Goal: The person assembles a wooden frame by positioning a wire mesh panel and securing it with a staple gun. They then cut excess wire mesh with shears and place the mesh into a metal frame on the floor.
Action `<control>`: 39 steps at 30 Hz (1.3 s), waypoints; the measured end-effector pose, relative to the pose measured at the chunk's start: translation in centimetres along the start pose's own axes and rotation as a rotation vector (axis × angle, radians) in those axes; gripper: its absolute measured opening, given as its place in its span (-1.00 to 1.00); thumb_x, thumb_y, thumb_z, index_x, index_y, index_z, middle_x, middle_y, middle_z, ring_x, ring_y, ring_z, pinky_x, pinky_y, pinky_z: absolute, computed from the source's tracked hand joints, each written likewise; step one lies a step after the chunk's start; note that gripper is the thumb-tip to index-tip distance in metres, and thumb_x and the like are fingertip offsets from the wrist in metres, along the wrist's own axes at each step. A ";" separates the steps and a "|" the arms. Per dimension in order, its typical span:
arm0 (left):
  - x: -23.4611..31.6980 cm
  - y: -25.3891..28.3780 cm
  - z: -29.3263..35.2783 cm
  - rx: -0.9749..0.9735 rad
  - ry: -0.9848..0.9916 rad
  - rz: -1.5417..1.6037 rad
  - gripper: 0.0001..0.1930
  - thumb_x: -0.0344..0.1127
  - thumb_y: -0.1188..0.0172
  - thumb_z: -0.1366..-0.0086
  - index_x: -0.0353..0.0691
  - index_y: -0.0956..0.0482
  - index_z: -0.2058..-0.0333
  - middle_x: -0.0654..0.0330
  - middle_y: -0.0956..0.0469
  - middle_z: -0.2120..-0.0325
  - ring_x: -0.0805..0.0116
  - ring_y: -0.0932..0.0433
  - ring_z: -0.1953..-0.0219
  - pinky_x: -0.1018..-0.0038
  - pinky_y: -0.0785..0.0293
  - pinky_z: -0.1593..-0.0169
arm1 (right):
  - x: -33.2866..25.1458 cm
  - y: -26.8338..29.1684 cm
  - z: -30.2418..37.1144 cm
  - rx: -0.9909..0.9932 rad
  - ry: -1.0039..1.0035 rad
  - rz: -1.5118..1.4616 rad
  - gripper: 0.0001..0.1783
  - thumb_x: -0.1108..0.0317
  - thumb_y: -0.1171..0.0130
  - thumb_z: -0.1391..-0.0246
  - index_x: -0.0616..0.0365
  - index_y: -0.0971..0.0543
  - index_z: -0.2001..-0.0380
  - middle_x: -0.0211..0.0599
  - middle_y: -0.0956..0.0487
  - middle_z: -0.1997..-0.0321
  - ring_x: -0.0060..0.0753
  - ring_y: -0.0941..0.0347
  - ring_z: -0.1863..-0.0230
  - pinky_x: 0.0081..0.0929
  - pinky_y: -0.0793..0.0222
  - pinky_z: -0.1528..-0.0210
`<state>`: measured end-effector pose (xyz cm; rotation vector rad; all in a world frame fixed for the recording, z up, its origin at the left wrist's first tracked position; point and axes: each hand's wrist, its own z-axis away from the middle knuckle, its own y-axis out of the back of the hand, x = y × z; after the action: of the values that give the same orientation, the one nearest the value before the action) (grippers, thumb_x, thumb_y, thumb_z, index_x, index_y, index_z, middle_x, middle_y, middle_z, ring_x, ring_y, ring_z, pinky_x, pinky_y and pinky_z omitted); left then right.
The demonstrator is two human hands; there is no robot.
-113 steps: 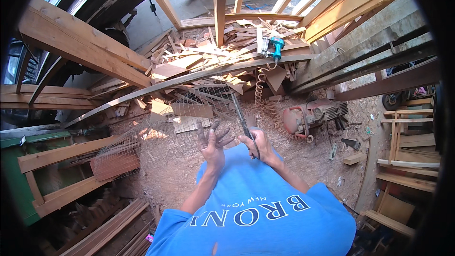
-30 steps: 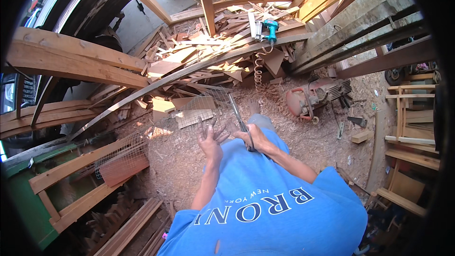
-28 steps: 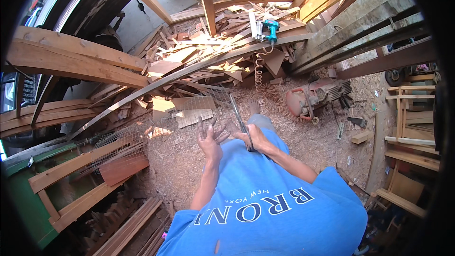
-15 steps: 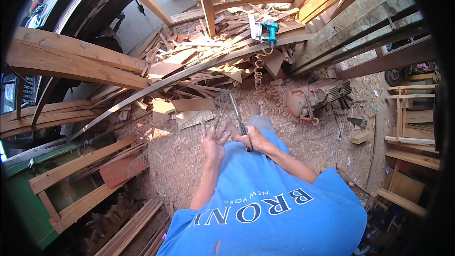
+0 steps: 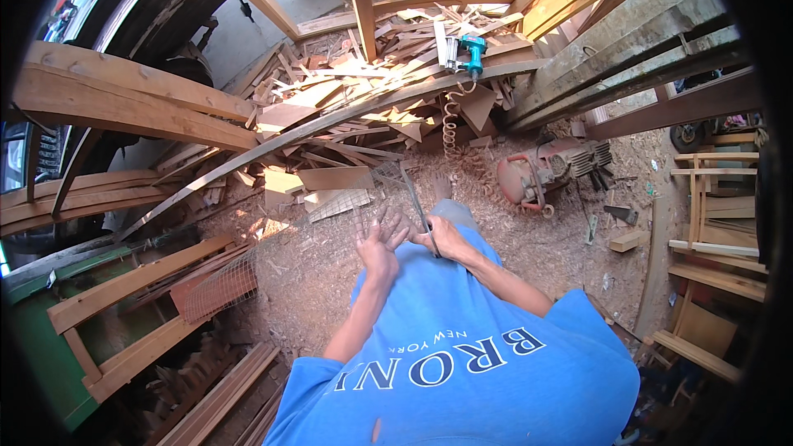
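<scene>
A see-through sheet of wire mesh [image 5: 220, 296] stretches in front of me, from beside the green frame at the left to my hands. My right hand [image 5: 444, 238] is closed round a narrow dark strip, which looks like the near end of the mesh seen edge-on. My left hand [image 5: 377, 246] lies against the mesh, palm down, with its fingers extended and spread. Its fingertips are close to the right hand. The mesh blends into the sawdust behind it, so its exact outline is hard to follow.
A red air compressor [image 5: 529, 182] stands at the right, with a saw [image 5: 621, 215] and a wood block [image 5: 630, 240] nearby. A teal nail gun [image 5: 472, 54] with a coiled hose rests on a long beam before a scrap-wood heap. Timber frames [image 5: 132, 107] stand around.
My left hand has moved slightly right, closer to my right hand, and its fingers have flattened. The mesh shows more widely at the left, and the strip in my right hand looks thinner.
</scene>
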<state>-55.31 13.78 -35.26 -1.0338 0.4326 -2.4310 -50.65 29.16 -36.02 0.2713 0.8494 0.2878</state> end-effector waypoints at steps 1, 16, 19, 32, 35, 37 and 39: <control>0.0 0.1 0.0 0.004 0.000 -0.012 -0.37 -0.37 0.12 -0.46 0.17 0.15 -0.39 -0.09 -0.33 -0.20 -0.06 -0.51 -0.06 0.01 -0.64 0.08 | 0.2 0.1 0.1 -0.027 -0.019 -0.033 -0.61 0.11 -0.37 0.10 0.23 -0.60 0.37 -0.03 -0.60 0.48 -0.13 -0.59 0.36 -0.21 -0.44 0.26; -0.2 0.7 -0.3 0.019 -0.042 -0.068 -0.41 -0.40 0.12 -0.45 0.13 0.05 -0.38 -0.08 -0.38 -0.16 -0.04 -0.58 0.04 0.02 -0.67 0.17 | -0.3 0.5 0.4 0.027 0.112 -0.094 -0.57 0.09 -0.29 0.03 0.29 -0.46 0.59 -0.28 -0.42 0.73 -0.44 -0.37 0.72 -0.36 -0.27 0.62; -0.3 1.2 -0.5 0.019 -0.052 -0.079 -0.41 -0.39 0.10 -0.44 0.13 0.03 -0.37 -0.07 -0.39 -0.15 -0.03 -0.58 0.05 0.02 -0.68 0.18 | -0.3 0.4 0.4 -0.056 -0.044 -0.080 -0.57 0.02 -0.30 0.05 0.26 -0.57 0.54 -0.24 -0.48 0.67 -0.38 -0.44 0.58 -0.28 -0.35 0.46; -0.5 2.5 -1.0 -0.042 -0.123 -0.213 -0.38 -0.36 0.00 -0.42 0.13 0.00 -0.37 -0.09 -0.40 -0.13 -0.11 -0.60 0.08 0.05 -0.71 0.28 | 0.0 1.2 0.4 -0.242 -0.167 -0.397 -0.60 0.09 -0.36 0.03 0.13 -0.47 0.67 -0.43 -0.39 0.73 -0.59 -0.28 0.74 -0.54 -0.11 0.71; -0.4 2.4 -0.9 -0.005 -0.078 -0.198 -0.39 -0.37 0.05 -0.43 0.13 0.01 -0.37 -0.09 -0.37 -0.16 -0.10 -0.58 0.05 0.03 -0.70 0.25 | -0.2 1.4 0.5 -0.278 -0.156 -0.439 -0.61 0.10 -0.36 0.04 0.14 -0.49 0.66 -0.43 -0.39 0.73 -0.59 -0.28 0.73 -0.54 -0.10 0.70; -0.4 2.4 -0.9 0.005 -0.032 -0.148 -0.40 -0.38 0.10 -0.44 0.14 0.04 -0.38 -0.08 -0.36 -0.18 -0.10 -0.55 0.00 0.01 -0.67 0.19 | -0.4 1.6 0.6 -0.293 -0.142 -0.402 -0.61 0.10 -0.36 0.05 0.16 -0.50 0.66 -0.42 -0.40 0.73 -0.58 -0.29 0.73 -0.53 -0.10 0.70; -0.2 2.4 -1.0 0.020 0.011 -0.119 -0.40 -0.39 0.15 -0.44 0.14 0.06 -0.38 -0.07 -0.35 -0.19 -0.09 -0.52 -0.05 0.00 -0.65 0.12 | -0.7 1.8 0.5 -0.290 -0.144 -0.287 -0.61 0.09 -0.33 0.02 0.21 -0.52 0.57 -0.40 -0.42 0.70 -0.54 -0.33 0.69 -0.50 -0.16 0.67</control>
<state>-55.25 11.98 -37.16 -1.0665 0.3581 -2.5412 -50.93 30.50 -34.57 -0.1000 0.6836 0.1183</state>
